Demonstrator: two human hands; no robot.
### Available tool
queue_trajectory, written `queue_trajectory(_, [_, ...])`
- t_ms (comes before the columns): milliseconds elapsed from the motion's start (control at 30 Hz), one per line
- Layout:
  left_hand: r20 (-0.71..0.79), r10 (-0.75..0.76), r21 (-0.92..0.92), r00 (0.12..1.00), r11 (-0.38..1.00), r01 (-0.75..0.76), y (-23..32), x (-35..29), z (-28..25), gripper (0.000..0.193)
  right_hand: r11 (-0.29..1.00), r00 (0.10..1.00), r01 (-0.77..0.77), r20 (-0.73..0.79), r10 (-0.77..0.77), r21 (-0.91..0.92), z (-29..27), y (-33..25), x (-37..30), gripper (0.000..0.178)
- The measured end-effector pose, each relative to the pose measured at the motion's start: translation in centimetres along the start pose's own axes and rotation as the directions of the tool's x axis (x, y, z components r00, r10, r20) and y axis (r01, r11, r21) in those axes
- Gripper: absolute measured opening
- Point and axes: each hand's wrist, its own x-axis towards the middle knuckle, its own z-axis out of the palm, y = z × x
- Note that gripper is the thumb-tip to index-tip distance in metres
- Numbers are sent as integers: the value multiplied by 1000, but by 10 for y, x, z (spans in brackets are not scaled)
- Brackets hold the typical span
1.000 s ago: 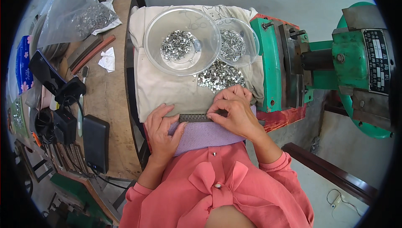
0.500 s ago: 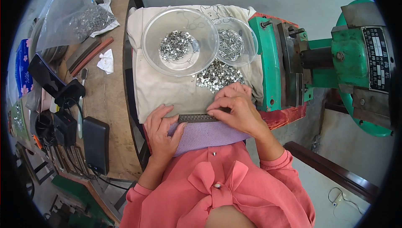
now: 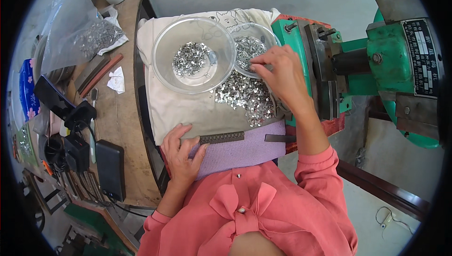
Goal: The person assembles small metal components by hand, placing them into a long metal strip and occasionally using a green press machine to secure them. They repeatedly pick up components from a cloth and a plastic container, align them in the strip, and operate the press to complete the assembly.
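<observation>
A dark slotted metal strip (image 3: 222, 137) lies across the purple woven mat (image 3: 235, 155) in front of me. My left hand (image 3: 181, 155) grips its left end between thumb and finger. My right hand (image 3: 285, 72) reaches over the right rim of a small clear bowl (image 3: 273, 35) of thin silver pins (image 3: 249, 51). Its thumb and fingers are pinched together at the pins; whatever lies between them is too small to make out. Below both bowls is a loose heap of small shiny metal pieces (image 3: 245, 96). A larger clear bowl (image 3: 162, 75) holds more small metal pieces (image 3: 189, 58).
Close by on the right stands a green machine (image 3: 388, 58) with a metal clamping part. A flat dark bar (image 3: 278, 138) rests at the mat's right side. On the wooden table (image 3: 129, 162) at left are a black power bank (image 3: 109, 166), cables, a phone (image 3: 54, 91) and a plastic bag (image 3: 70, 25).
My right hand has left the strip's right end and moved up and right to the small bowl. The flat dark bar and more of the metal heap now show. My left hand stays at the strip.
</observation>
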Motion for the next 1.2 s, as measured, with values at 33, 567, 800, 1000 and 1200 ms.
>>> queue_trajectory(33, [4,3,1,1000,1000,-3,0,0,0,28,999,999,10,31,-8,-47,2,0,4,10])
queue_trajectory(567, [46,-34,46,998,998,32,9,-1,1,32,1000,999,-2,51,1,15,10,1,15,8])
queue_trajectory(800, [46,-28,47,999,999,26,6,-2,2,32,977,997,-28,70,13,213,-13,-13,0,10])
queue_trajectory(1000, [39,-11,55,999,998,9,5,-2,3,33,984,943,163,284,-175,67,-29,-34,-47,9])
queue_trajectory(1200, [28,-1,51,1000,999,0,7,0,3,32,960,907,270,353,-231,-67,7,-45,-78,9])
